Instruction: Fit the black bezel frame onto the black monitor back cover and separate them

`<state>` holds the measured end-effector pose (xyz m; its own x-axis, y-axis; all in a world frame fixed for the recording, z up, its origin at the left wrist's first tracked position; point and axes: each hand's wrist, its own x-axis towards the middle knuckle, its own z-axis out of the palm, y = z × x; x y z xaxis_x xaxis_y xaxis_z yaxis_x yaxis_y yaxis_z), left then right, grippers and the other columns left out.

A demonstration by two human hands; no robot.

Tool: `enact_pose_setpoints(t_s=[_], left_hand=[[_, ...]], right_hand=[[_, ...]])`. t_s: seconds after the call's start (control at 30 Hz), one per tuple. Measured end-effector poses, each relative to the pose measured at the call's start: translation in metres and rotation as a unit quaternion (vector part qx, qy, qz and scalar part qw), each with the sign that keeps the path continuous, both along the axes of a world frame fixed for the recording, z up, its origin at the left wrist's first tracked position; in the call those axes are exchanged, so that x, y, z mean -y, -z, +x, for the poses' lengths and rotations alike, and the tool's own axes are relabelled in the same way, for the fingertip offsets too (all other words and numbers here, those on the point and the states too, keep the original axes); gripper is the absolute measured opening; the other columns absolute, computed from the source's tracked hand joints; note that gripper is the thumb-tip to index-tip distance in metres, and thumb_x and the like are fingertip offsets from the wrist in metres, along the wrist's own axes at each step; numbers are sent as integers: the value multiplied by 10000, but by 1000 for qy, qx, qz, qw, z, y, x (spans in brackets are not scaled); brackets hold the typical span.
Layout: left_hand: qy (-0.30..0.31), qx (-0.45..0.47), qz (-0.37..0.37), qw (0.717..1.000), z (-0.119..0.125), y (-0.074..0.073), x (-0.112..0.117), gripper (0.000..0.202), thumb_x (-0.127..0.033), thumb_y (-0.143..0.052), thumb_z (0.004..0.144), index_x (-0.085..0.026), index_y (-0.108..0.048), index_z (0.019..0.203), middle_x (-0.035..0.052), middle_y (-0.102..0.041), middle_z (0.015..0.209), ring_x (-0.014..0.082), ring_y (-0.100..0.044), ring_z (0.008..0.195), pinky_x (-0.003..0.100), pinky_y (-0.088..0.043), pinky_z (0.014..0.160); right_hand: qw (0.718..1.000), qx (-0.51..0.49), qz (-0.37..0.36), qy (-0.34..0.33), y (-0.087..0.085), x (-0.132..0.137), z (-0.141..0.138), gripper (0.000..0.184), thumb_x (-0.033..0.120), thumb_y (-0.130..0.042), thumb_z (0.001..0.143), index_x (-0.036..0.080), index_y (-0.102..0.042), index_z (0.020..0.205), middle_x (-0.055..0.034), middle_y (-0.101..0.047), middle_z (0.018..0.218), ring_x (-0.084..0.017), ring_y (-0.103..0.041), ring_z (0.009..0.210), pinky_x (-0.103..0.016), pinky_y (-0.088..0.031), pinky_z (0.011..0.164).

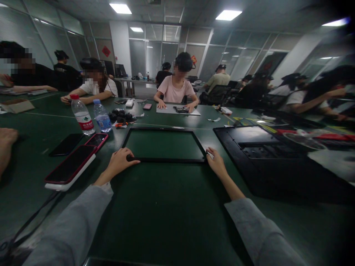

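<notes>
A thin black rectangular frame (169,160), perhaps a screen bezel, lies on or just above the green table (155,214); the tabletop shows through its middle. At its near left corner, my left hand (120,161) is closed on it, thumb along the near bar and fingers around the side. My right hand (216,161) grips the near right corner between thumb and fingers. To the right of the frame lies a large black panel (263,166) with recessed sections.
Left of my hands are a phone in a red case (73,162) on a white block, a dark phone (66,144), a red-capped bottle (83,116) and a blue-capped bottle (102,117). A clear plastic bag (332,159) lies at right. Across the table sits a person (177,87).
</notes>
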<state>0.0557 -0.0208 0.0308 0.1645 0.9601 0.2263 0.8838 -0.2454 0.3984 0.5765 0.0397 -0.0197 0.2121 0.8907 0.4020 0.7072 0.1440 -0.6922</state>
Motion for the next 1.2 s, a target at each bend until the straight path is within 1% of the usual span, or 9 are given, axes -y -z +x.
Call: enact_pose_setpoints(t_s=[0.1,0.3,0.43,0.5,0.63,0.8,1.0,1.1,1.2], left_hand=[[-9,4,8,1000,0,1,0,543,-772,-685,858,-241,-731,963,80,-730,1130,312,-660,1093,437,-501,894],[-38,11,7,999,-4,6,-3,609,-825,-667,834,-243,-754,991,95,-765,1076,305,-689,1026,404,-515,823],[-59,24,-10,998,-4,5,-3,626,-832,-667,826,-248,-777,1023,99,-782,1065,303,-720,980,395,-520,799],[-67,30,-21,997,-3,4,-3,614,-824,-676,822,-254,-781,1025,91,-794,1062,307,-731,974,391,-518,792],[-82,50,-35,995,-3,3,-4,593,-807,-708,803,-264,-794,1024,79,-807,1065,312,-746,967,386,-521,787],[-84,68,-42,993,-5,5,-6,575,-794,-701,816,-285,-827,1052,77,-813,1115,322,-744,1023,398,-519,825],[-101,85,-25,991,-3,3,-5,560,-790,-729,788,-280,-833,996,74,-814,1052,316,-739,989,390,-521,809],[-109,104,-15,988,-2,3,-6,540,-775,-733,789,-276,-829,972,74,-810,1014,309,-735,954,388,-519,797],[-118,132,-4,984,-3,5,-9,546,-774,-731,786,-272,-823,979,75,-807,988,304,-731,939,389,-518,801]], right_hand=[[999,31,12,19,-8,5,5,546,349,-510,895,155,-632,1391,-191,-735,1333,-326,-696,1223,-561,-498,1127],[967,170,32,189,-28,19,30,590,264,-431,942,79,-587,1479,-254,-650,1437,-386,-579,1378,-632,-421,1157],[941,231,25,246,-23,31,67,636,304,-430,965,41,-542,1534,-299,-492,1595,-442,-438,1500,-681,-395,1159],[936,249,-14,246,-15,34,88,642,361,-442,979,39,-565,1520,-315,-458,1614,-463,-426,1506,-683,-414,1142],[942,254,-98,194,1,29,117,525,397,-469,973,138,-723,1352,-250,-586,1530,-426,-520,1454,-652,-447,1141],[954,250,-82,146,6,18,129,444,303,-492,923,200,-769,1254,-168,-674,1465,-360,-580,1427,-654,-424,1181],[952,262,-124,98,-5,18,119,479,225,-479,902,228,-762,1288,-108,-672,1481,-292,-585,1440,-605,-437,1199],[953,272,-116,69,-11,16,91,474,218,-487,905,212,-756,1294,-122,-675,1475,-286,-594,1431,-574,-451,1193],[952,280,-120,35,-18,14,44,467,207,-477,919,199,-746,1301,-135,-675,1473,-281,-593,1431,-555,-443,1198]])
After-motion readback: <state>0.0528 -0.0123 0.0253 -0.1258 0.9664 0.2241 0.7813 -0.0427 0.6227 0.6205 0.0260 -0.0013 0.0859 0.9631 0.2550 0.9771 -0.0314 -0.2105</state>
